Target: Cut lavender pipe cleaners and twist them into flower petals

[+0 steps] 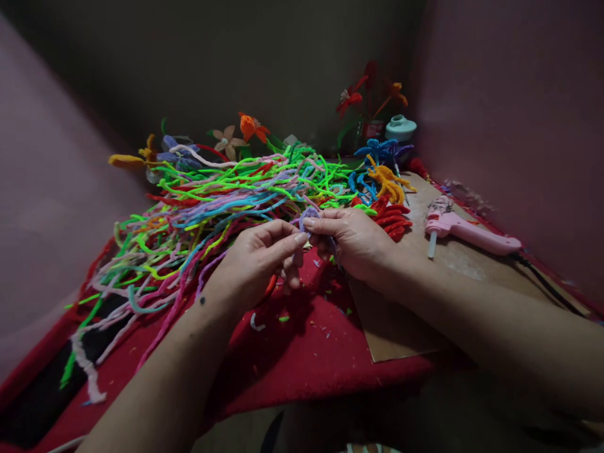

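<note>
A lilac pipe cleaner [309, 215], bent into a small loop, is held between both hands above the front middle of the table. My right hand [346, 236] pinches it between thumb and fingers. From the other side, my left hand [257, 258] grips its lower part with thumb and forefinger closed. Fingers cover much of the piece. Under the left palm shows a red-orange curved thing [270, 286], too hidden to name. Just behind the hands lies a big heap of coloured pipe cleaners [236, 195] in green, pink, blue and other colours.
A pink glue gun [472, 231] with a black cord lies on a brown board [401, 333] at right. Red pipe-cleaner petals [394, 220], orange petals [389, 182] and blue petals [377, 151] sit behind it. Finished flowers [253, 127] stand along the back. Scraps dot the red cloth [302, 352].
</note>
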`<control>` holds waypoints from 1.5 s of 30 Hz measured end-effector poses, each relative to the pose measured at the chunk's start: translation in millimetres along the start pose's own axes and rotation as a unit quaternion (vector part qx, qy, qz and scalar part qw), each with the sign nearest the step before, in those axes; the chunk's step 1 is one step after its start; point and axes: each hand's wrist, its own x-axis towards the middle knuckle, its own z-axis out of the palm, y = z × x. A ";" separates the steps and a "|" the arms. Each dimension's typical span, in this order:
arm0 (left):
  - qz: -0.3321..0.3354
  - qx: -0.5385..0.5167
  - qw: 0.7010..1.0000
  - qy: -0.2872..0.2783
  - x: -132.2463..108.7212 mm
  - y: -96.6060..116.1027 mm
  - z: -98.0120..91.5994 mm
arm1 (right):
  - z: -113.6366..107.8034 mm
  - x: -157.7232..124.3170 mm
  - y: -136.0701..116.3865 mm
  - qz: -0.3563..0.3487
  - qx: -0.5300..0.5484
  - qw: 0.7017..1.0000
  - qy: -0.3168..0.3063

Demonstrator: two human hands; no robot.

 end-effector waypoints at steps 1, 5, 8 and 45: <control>-0.007 -0.002 1.000 -0.001 0.1 0.8 -1.1 | 0.0 -0.3 -0.4 0.000 -0.007 1.000 -0.001; -0.017 -0.009 0.999 0.044 1.3 2.2 -3.8 | 0.3 -1.5 -1.1 -0.012 -0.025 0.999 -0.020; 0.008 -0.016 0.995 0.099 1.8 3.6 -6.1 | 0.1 -1.9 -3.2 -0.015 -0.043 0.998 -0.043; 0.083 0.092 0.986 0.107 -1.5 1.0 6.1 | 4.2 -14.0 2.9 -0.374 -0.462 0.804 0.025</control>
